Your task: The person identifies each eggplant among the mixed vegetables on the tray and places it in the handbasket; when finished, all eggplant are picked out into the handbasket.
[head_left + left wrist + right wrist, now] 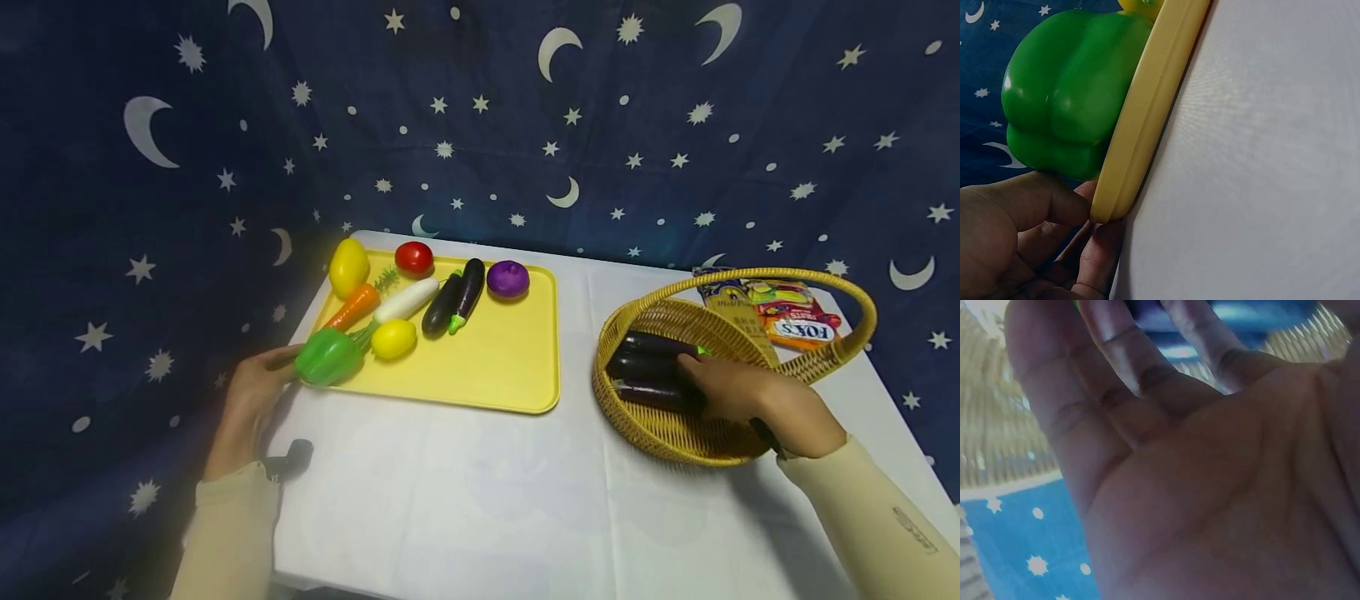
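My left hand [255, 392] pinches the near left corner of the yellow tray [487, 358]; in the left wrist view the thumb and fingers [1100, 256] lie on either side of its rim. Just above that grip, a green bell pepper [327, 357] sits on the tray corner. Inside the wicker basket [626, 425], my right hand [738, 392] reaches over dark eggplants [648, 367]. Its fingers look mostly straight in the right wrist view, spread beside a shiny eggplant [1260, 315]. The fingertips are partly hidden there.
Also on the tray are a yellow mango-like fruit [348, 268], carrot [355, 308], tomato [414, 259], white radish [407, 301], lemon [393, 339], two eggplants [468, 292] and a purple onion [507, 280]. The basket's tall handle [795, 273] arches beside snack packets [795, 312].
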`<state>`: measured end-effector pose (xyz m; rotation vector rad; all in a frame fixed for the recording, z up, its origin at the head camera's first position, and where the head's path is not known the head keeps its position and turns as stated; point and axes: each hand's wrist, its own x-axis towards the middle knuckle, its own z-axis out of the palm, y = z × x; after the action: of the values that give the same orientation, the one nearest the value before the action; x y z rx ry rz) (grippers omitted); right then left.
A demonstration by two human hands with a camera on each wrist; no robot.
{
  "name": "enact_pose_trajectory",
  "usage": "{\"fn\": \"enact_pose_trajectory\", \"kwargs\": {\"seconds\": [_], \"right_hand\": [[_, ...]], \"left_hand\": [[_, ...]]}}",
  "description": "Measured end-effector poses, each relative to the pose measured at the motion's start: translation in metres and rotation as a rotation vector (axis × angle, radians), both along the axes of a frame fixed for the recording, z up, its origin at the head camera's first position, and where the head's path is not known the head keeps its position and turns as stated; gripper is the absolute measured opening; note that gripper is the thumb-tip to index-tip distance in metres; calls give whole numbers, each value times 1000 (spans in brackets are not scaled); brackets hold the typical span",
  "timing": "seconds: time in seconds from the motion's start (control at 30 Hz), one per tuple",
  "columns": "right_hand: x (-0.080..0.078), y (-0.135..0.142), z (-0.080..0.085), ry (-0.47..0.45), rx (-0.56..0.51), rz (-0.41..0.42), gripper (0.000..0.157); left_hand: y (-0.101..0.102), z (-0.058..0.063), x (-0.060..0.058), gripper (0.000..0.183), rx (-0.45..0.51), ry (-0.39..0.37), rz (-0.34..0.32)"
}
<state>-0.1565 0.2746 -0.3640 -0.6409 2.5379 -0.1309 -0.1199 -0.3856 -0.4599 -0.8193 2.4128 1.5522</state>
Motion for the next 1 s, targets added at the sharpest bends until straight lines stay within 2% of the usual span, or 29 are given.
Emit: {"fn": "enact_pose_trajectory", "kwargs": {"seconds": [0.07, 0.13, 0.23, 0.3, 0.4, 0.5, 0.6, 0.77, 0.87, 1.0], "right_hand": [[8, -4, 10, 74, -40, -4, 58], [16, -9, 24, 188, -92, 10, 46], [30, -20, 51, 375, -162, 43, 37], [40, -27, 67, 468, -221, 74, 32], [50, -39, 85, 549, -341, 138, 33], [50, -58, 93, 590, -485, 229, 40], [42, -88, 93, 629, -573, 294, 37], [22, -150, 83, 774, -507, 343, 27], [0, -186, 74, 781, -449, 310, 25], [-35, -226, 61, 695, -403, 217, 20]], "left_hand": [[0, 0, 0, 57, -1, -1, -2], [0, 1, 1, 58, -7, -1, -6], [-1, 2, 1, 58, -3, 9, 1], [-1, 2, 1, 58, -5, 20, 1], [-1, 0, -1, 58, -4, 24, -1], [-1, -1, 0, 60, -15, 0, -6], [-4, 0, 1, 60, -23, -6, -8], [-6, -7, 0, 62, 0, 13, -21], [-4, -7, 1, 62, 10, 9, -14], [-2, -4, 3, 64, 29, 7, -14]]}}
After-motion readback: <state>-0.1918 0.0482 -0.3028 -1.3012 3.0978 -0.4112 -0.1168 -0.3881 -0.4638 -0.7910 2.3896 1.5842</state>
